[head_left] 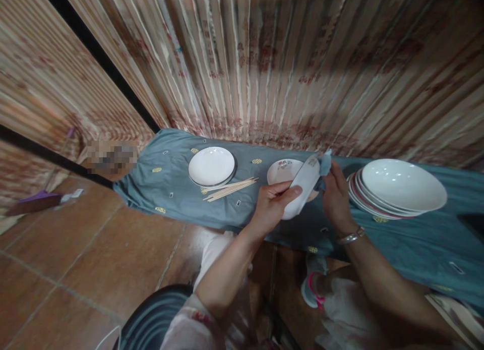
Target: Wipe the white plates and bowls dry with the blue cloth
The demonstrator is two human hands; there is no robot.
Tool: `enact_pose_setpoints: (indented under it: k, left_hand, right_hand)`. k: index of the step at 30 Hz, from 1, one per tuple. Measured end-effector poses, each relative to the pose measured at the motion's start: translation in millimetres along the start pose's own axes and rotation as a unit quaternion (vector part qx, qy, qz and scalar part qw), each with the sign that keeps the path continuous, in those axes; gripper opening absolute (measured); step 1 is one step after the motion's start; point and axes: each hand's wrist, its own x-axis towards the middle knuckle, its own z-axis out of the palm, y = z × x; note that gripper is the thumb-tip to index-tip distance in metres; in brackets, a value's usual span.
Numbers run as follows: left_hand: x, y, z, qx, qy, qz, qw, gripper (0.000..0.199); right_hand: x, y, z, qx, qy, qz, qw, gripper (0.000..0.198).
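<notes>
My left hand [274, 206] is closed on the near side of a white bowl [302, 186], tipped up on edge above the table, its thumb lying over the rim. A light blue cloth [325, 163] is pinched in my right hand [336, 191], pressed to the bowl's far right edge; a silver bracelet circles that wrist. Behind the held bowl, a white dish with a floral print [282, 171] rests on the table, partly hidden. Left of my hands lie several pale chopsticks [231, 188] beside a small stack of white plates [212, 166].
At the right stands a stack of white dishes [403, 183], some with red rims. A blue-grey cloth with yellow prints covers the narrow table [177, 188]. Behind it hangs a pleated curtain [242, 62]. Black poles [113, 72] cross the left side. A dark ridged round object [151, 319] is below.
</notes>
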Motion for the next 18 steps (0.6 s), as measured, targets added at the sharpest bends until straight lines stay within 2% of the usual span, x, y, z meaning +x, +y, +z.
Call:
enact_pose_setpoints:
  k: [2, 5, 10, 14, 18]
  left_hand:
    - [0.2, -0.3, -0.7, -0.003, 0.000, 0.001, 1.000, 0.041]
    - [0.3, -0.6, -1.8, -0.008, -0.002, 0.003, 1.000, 0.040]
    - [0.4, -2.5, -2.6, -0.016, 0.003, 0.005, 1.000, 0.038]
    - [-0.2, -3.0, -1.8, -0.009, 0.005, 0.004, 1.000, 0.037]
    - [-1.6, -1.5, -0.8, 0.005, 0.007, -0.005, 1.000, 0.039]
  right_hand:
    - [-2.5, -13.7, 0.2, -0.015, -0.005, -0.008, 1.000, 0.042]
    - [-8.7, -30.2, 0.5, -0.056, -0.027, -0.076, 0.995, 0.044]
    - [-16.9, -40.0, 1.7, -0.124, -0.080, -0.151, 0.978, 0.047]
    - [-12.9, -33.3, 1.0, -0.113, -0.083, -0.153, 0.978, 0.047]
    - [-3.9, -19.5, 0.9, -0.055, -0.041, -0.086, 0.994, 0.045]
